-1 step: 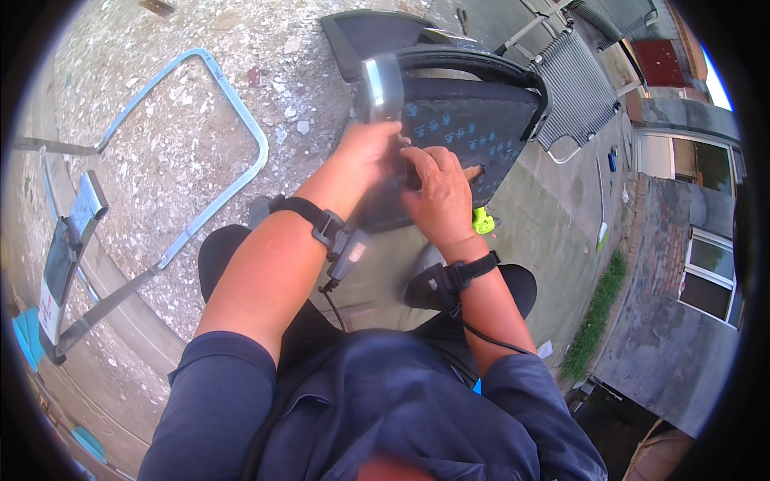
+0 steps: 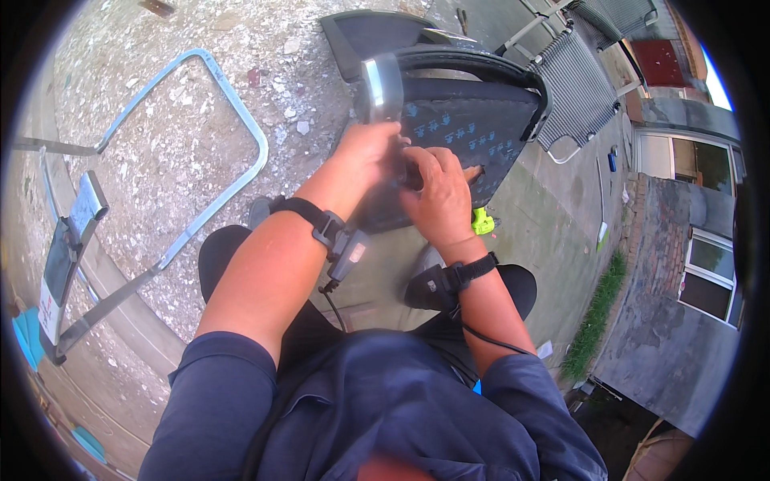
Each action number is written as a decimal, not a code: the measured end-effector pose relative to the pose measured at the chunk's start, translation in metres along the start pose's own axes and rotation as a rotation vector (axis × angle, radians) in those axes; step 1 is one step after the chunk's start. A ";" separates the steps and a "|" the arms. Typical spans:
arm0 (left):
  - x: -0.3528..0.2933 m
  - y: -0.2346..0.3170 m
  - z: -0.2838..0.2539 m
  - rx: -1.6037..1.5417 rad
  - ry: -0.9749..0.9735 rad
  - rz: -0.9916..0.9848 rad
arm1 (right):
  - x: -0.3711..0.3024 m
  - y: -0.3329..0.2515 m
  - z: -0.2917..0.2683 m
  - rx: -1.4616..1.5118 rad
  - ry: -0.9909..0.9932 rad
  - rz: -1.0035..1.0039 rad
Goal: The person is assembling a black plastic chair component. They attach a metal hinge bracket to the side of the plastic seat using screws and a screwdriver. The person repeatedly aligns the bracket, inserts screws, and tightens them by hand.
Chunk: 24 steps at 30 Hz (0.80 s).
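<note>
Down by the knees, both hands meet on the near lower edge of the dark chair back panel [image 2: 473, 132]. Left hand [image 2: 365, 152] is curled closed around the panel's left side beneath a silvery bracket [image 2: 382, 86]. Right hand [image 2: 439, 196] presses on its face, fingers bent, forefinger extended. The panel stretches straight ahead, long axis leaning up-right, equally near both hands. Beyond lies gravel [image 2: 184, 152].

Bent metal frame [image 2: 200, 144] on gravel [image 2: 184, 120]
</note>
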<state>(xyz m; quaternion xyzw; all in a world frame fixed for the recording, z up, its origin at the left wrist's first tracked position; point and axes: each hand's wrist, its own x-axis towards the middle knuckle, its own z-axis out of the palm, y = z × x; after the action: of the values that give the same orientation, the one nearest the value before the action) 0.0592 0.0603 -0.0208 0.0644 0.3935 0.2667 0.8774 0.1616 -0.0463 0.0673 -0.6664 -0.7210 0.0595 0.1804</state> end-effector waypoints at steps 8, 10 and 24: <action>-0.013 -0.001 0.013 0.018 0.053 0.078 | -0.012 0.005 0.002 1.268 -0.210 1.107; -0.018 0.000 0.017 0.004 0.048 0.070 | -0.014 0.001 0.007 1.347 -0.177 1.026; -0.018 0.002 0.015 -0.029 0.012 0.010 | 0.001 0.013 -0.005 0.159 0.004 0.220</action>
<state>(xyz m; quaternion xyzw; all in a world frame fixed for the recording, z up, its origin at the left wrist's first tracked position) 0.0597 0.0536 0.0024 0.0521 0.3945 0.2773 0.8745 0.1752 -0.0452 0.0682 -0.7251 -0.6362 0.1348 0.2263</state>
